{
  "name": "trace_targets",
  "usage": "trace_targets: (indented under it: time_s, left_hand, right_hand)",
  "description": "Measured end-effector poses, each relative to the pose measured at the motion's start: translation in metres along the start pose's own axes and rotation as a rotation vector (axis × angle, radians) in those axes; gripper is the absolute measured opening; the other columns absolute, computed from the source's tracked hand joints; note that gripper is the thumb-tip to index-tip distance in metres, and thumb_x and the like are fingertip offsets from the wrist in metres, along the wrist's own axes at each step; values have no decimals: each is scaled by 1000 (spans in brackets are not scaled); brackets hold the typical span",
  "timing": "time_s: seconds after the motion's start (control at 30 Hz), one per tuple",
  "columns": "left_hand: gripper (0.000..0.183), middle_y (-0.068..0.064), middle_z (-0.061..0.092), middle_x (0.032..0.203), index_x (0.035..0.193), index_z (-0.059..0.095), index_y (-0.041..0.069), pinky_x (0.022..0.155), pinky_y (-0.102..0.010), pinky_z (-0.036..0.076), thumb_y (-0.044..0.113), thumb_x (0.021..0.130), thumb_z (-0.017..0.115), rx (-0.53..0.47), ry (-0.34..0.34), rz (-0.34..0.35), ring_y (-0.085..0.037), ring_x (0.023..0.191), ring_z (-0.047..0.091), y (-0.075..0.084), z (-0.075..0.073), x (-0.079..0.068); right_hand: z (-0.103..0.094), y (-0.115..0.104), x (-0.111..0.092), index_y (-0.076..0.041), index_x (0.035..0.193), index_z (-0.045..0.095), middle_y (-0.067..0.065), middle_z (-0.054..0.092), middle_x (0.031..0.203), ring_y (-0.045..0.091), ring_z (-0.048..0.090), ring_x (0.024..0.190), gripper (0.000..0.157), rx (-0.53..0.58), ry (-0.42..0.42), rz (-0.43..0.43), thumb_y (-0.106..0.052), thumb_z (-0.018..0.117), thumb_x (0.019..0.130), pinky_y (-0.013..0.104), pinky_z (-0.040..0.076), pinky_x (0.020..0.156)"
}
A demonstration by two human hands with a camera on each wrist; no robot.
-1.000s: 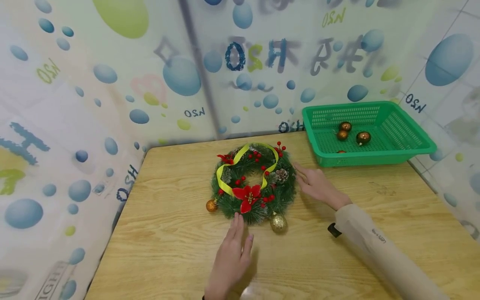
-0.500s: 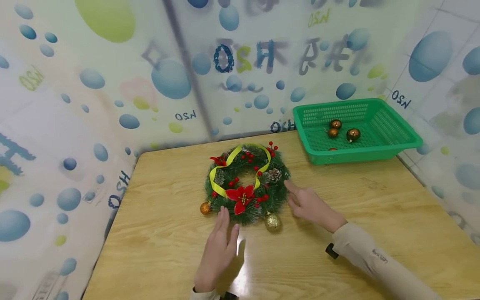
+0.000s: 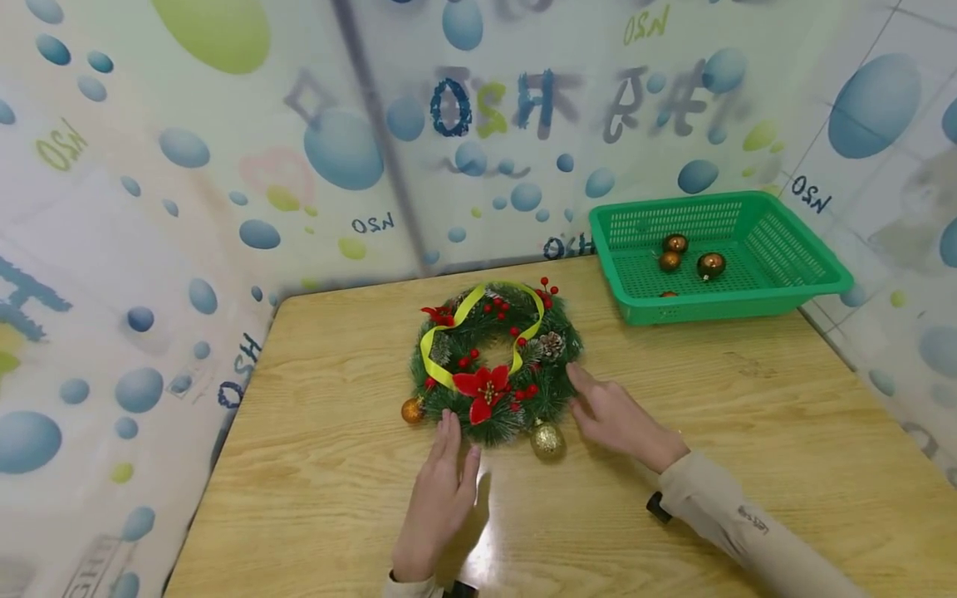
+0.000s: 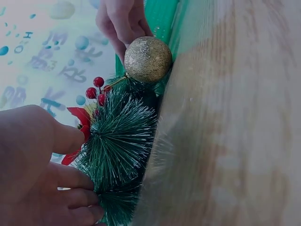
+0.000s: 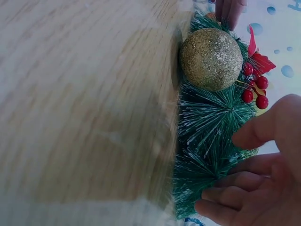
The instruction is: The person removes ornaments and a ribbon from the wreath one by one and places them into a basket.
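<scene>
A green Christmas wreath [image 3: 549, 399] lies flat on the wooden table, dressed with red poinsettias [image 3: 482, 392], red berries, a pinecone [image 3: 552, 345] and a loop of yellow ribbon [image 3: 436, 367]. A gold glitter bauble [image 3: 548, 440] sits at its near edge, and a smaller orange bauble [image 3: 412, 410] at its left. My left hand [image 3: 437, 498] has its fingers extended to the wreath's near-left edge, thumb apart. At the right edge is my right hand [image 3: 616, 419], its fingers loosely bent against the needles in the right wrist view. Neither hand grips anything.
A green plastic basket [image 3: 718, 307] stands at the table's back right, holding several brown and orange baubles [image 3: 711, 266]. Patterned curtain-like walls [image 3: 478, 208] close off the back and sides. Bare wooden tabletop [image 3: 321, 465] surrounds the wreath.
The right hand has come nearer along the wreath's right edge. My left hand has shifted left along the near edge. The head view has turned slightly; the wreath looks unchanged.
</scene>
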State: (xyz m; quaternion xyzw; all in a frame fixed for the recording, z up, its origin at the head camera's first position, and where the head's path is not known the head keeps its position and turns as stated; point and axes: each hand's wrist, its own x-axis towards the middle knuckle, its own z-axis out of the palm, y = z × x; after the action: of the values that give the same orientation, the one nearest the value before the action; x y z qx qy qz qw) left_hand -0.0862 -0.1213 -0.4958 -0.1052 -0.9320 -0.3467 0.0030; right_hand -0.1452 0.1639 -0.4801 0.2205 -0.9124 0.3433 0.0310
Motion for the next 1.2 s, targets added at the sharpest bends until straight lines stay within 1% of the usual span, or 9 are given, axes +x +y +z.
trace_targets:
  time_s: [0.1,0.17,0.23,0.3,0.47,0.57,0.77,0.97,1.2]
  left_hand:
    - [66,-19,15,168,157,22,-6,125,-53,23,33,109,44,12,-1,-9,-37,155,20,0,1,0]
    - [66,-19,15,168,157,22,-5,125,-53,24,34,109,44,24,-3,-12,-38,155,21,0,2,0]
    - [66,-19,14,168,157,22,-5,125,-53,25,35,109,44,36,-5,-13,-38,154,21,1,2,0]
    - [66,-19,15,167,157,23,-6,124,-54,26,35,109,43,41,-5,-8,-38,154,22,1,3,0]
    - [67,-19,16,167,157,23,-6,124,-54,26,35,109,43,39,-10,-11,-39,154,23,3,3,-1]
    - [66,-18,15,168,158,23,-5,125,-54,25,35,109,44,39,-17,-13,-38,154,22,4,4,-1]
    - [66,-21,17,167,157,25,-6,124,-53,26,35,109,45,54,-12,18,-39,154,23,10,7,-2]
    - [66,-25,22,165,155,28,-9,123,-53,29,35,108,46,98,1,68,-42,152,27,15,12,-4]
    - [66,-27,25,163,153,30,-11,123,-54,30,34,108,47,109,0,101,-43,150,30,19,15,-6]
  right_hand:
    - [-1,-1,1,16,148,33,41,45,143,-6,27,34,61,-21,-7,-1,-3,59,96,18,35,28]
    - [-2,-2,2,17,148,34,43,58,126,-6,27,34,61,-33,-9,-7,-3,59,96,18,35,29]
    - [-2,-2,3,17,148,34,36,65,102,-5,27,34,61,-47,-14,-5,-3,59,96,17,34,29]
    - [-2,-1,4,18,148,34,21,62,80,-5,26,35,62,-55,-23,-5,-3,59,95,17,33,29]
    - [-5,1,8,18,148,31,-2,49,57,-5,28,34,63,-49,-61,1,-5,59,96,17,33,29]
    - [-6,2,10,18,149,30,-4,48,53,-4,29,33,64,-47,-78,13,-5,58,97,17,34,29]
    - [-10,6,17,17,149,33,7,58,68,-1,32,34,62,-64,-85,33,-6,57,97,19,36,31]
    - [-16,12,22,13,153,27,-3,47,49,3,38,35,64,-22,-137,87,-9,55,100,20,39,32]
    - [-21,19,30,8,157,21,-7,44,48,5,35,35,66,33,-173,114,-12,52,102,19,35,31]
